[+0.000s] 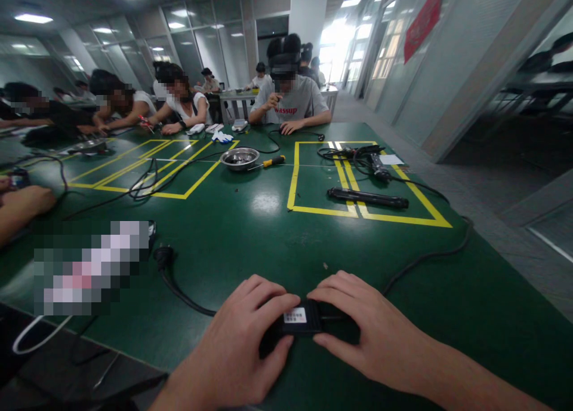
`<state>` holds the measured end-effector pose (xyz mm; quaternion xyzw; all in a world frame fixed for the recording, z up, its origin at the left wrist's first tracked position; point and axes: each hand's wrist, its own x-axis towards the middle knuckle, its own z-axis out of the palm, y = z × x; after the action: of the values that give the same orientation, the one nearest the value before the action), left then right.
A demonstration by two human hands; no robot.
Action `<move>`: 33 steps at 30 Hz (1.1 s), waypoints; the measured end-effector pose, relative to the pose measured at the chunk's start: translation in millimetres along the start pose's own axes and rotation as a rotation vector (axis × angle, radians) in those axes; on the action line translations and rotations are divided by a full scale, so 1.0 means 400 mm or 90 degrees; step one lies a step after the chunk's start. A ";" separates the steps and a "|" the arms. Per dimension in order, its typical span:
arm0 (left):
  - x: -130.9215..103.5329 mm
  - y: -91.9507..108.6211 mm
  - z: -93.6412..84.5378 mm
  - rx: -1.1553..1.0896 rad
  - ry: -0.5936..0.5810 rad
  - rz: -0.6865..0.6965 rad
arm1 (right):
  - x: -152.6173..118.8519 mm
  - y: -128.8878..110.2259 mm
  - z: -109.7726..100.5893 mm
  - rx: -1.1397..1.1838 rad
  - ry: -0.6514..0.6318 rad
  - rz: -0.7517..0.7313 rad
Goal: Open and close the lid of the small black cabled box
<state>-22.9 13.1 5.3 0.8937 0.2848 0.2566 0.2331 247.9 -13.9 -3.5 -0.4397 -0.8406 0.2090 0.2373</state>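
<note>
A small black box [313,317] with a white printed label lies between my hands near the table's front edge. My left hand [250,333] grips its left end between thumb and fingers. Curved round the right end, my right hand [353,321] holds it with fingertips and thumb. From the left side a black cable runs to a black plug [164,255] lying on the table. Another dark cable [425,257] leads off past my right hand toward the table's right side.
Yellow tape outlines the green table [268,244]. A black cylindrical tool [367,198], a corded tool [378,166], a metal bowl [239,159] and a screwdriver [274,161] lie ahead. A blurred object [96,267] is at left. Several people sit around, one opposite [290,100].
</note>
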 end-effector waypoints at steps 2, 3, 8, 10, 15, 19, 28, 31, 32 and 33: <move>0.000 0.000 0.000 0.000 0.000 0.000 | 0.000 0.000 -0.002 -0.001 -0.002 0.000; 0.000 0.000 -0.001 0.000 0.000 0.000 | 0.000 -0.001 -0.003 -0.001 -0.005 0.001; -0.001 0.002 -0.002 -0.001 0.003 -0.002 | 0.002 -0.003 -0.003 -0.001 -0.014 0.010; -0.002 0.002 -0.002 0.000 0.000 -0.003 | 0.002 -0.002 -0.002 0.001 -0.010 0.009; -0.003 0.001 -0.002 0.005 0.004 0.001 | 0.001 -0.001 -0.002 0.003 -0.005 0.007; 0.000 0.005 -0.002 0.003 0.010 -0.002 | 0.001 -0.005 -0.005 -0.003 -0.011 0.005; 0.001 0.007 0.002 -0.010 0.003 -0.008 | 0.000 -0.002 -0.004 -0.007 -0.004 0.006; -0.001 0.007 0.001 -0.011 0.008 -0.005 | -0.008 0.008 0.001 -0.007 0.007 -0.003; -0.001 0.007 0.001 -0.015 0.011 -0.002 | -0.012 0.011 0.004 -0.010 0.018 -0.008; -0.001 0.006 0.001 -0.022 0.019 0.001 | -0.017 0.015 0.006 -0.014 0.035 -0.011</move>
<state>-22.0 10.9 6.4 0.8859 0.2832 0.2750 0.2438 253.7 -16.6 -10.4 -0.4405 -0.8398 0.1860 0.2572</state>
